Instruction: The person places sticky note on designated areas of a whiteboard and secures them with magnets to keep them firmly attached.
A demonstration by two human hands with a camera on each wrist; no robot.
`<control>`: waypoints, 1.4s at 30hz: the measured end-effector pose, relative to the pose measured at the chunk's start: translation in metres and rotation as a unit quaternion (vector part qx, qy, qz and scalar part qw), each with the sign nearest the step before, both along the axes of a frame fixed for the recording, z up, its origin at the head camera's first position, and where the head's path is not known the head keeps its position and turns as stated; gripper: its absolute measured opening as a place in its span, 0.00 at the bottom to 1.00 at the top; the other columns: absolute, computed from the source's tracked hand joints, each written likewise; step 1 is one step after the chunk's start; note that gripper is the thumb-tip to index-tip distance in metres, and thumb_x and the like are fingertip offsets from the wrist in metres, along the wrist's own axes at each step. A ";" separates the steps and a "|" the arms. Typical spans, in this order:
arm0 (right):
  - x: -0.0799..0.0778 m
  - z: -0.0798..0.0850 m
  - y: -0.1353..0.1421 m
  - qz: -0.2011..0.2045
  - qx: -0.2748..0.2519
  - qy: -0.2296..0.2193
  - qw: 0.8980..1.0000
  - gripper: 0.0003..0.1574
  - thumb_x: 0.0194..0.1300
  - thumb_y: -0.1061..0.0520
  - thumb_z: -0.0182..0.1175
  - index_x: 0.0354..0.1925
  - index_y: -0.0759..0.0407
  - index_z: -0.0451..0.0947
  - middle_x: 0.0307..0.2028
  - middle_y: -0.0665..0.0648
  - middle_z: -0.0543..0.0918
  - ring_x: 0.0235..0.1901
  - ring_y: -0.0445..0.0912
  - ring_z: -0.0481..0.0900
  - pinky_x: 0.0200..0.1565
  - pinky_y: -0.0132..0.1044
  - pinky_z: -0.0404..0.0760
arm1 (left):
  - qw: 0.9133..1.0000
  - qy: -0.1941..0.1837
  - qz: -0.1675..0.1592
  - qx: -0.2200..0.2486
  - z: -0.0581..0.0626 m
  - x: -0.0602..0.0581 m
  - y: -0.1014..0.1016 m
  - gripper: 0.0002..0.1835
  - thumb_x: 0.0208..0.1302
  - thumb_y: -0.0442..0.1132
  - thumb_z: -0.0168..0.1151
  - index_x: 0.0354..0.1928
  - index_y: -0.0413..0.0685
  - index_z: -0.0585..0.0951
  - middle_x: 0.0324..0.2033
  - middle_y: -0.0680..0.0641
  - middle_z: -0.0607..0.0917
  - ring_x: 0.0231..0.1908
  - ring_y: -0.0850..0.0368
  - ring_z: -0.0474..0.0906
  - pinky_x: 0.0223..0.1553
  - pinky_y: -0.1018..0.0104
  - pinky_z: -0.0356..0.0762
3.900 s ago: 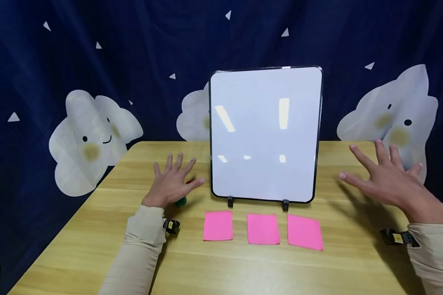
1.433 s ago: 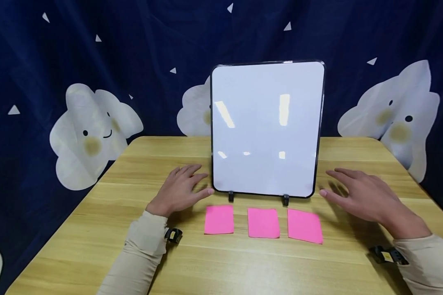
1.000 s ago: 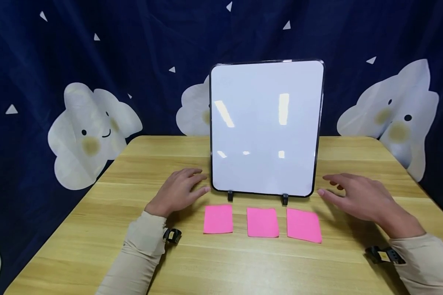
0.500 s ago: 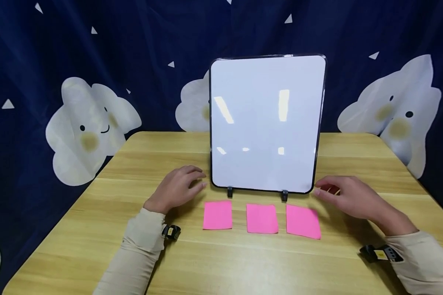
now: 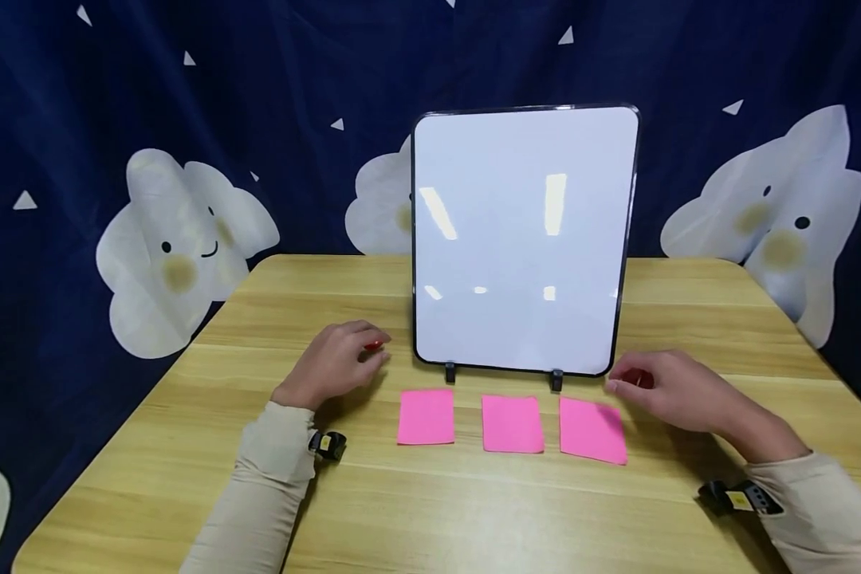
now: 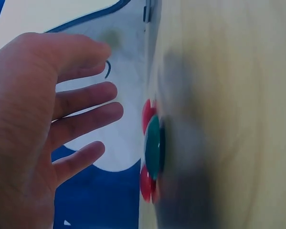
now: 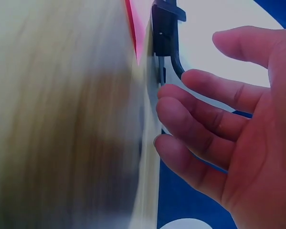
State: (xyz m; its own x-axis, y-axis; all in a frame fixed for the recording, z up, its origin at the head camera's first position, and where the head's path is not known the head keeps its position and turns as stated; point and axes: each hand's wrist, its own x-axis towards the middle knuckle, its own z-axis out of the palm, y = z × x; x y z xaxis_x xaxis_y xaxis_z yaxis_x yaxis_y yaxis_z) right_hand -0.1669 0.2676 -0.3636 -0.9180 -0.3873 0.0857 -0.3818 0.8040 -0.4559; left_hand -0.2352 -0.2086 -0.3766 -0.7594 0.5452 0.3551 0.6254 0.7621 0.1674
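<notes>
My left hand [image 5: 333, 363] hovers left of the whiteboard [image 5: 520, 239], fingers loosely bent and holding nothing. Beneath it, in the left wrist view, sit two small round red pieces [image 6: 146, 183] and a round green piece [image 6: 153, 148], close to its fingertips. In the head view the hand hides most of them; only a bit of red shows between thumb and fingers. By the board's lower right corner is my right hand [image 5: 678, 391], thumb apart from its slightly bent fingers, nothing in its grasp. The right wrist view shows it beside a black stand foot [image 7: 164, 28].
The whiteboard stands upright on two black feet [image 5: 556, 380]. In front of it lie three pink sticky notes, a left one [image 5: 426, 417], a middle one [image 5: 513, 424] and a right one [image 5: 591, 430], on the wooden table [image 5: 473, 518]. A dark blue cloud-print curtain [image 5: 316, 64] hangs behind.
Both hands have come down from a spread-finger pose, and their fingers have relaxed. The right hand has moved left toward the board's corner. Lately the left has drawn slightly left, uncovering some red.
</notes>
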 end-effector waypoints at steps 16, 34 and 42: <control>0.001 0.001 0.002 0.026 -0.005 -0.062 0.998 0.11 0.69 0.46 0.64 0.43 0.50 0.83 0.31 0.44 0.78 0.32 0.40 0.73 0.32 0.33 0.73 | 0.997 -0.056 0.051 0.009 0.002 -0.002 -0.013 0.12 0.67 0.44 0.65 0.48 0.49 0.88 0.39 0.49 0.86 0.31 0.58 0.74 0.36 0.60 0.75; -0.003 -0.004 0.004 0.052 0.013 -0.085 0.995 0.15 0.59 0.47 0.73 0.41 0.51 0.83 0.31 0.47 0.75 0.32 0.43 0.71 0.33 0.34 0.72 | 0.990 -0.103 0.093 -0.005 0.000 -0.001 -0.021 0.14 0.65 0.45 0.68 0.49 0.48 0.87 0.30 0.53 0.78 0.30 0.57 0.71 0.32 0.61 0.72; -0.002 -0.007 0.006 0.061 0.013 -0.096 0.993 0.19 0.56 0.41 0.74 0.38 0.49 0.80 0.31 0.49 0.73 0.32 0.43 0.70 0.33 0.34 0.70 | 0.989 -0.109 0.095 -0.013 0.000 0.000 -0.024 0.13 0.65 0.44 0.67 0.49 0.48 0.87 0.28 0.54 0.76 0.29 0.57 0.70 0.32 0.61 0.71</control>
State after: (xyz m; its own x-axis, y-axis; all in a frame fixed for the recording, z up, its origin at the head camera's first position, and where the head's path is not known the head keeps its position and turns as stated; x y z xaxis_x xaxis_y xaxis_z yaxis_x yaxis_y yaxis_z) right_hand -0.1688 0.2733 -0.3705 -0.8629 -0.4959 -0.0973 -0.3850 0.7698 -0.5091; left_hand -0.2350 -0.2324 -0.3767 -0.9061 0.3919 0.1594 0.4215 0.8682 0.2619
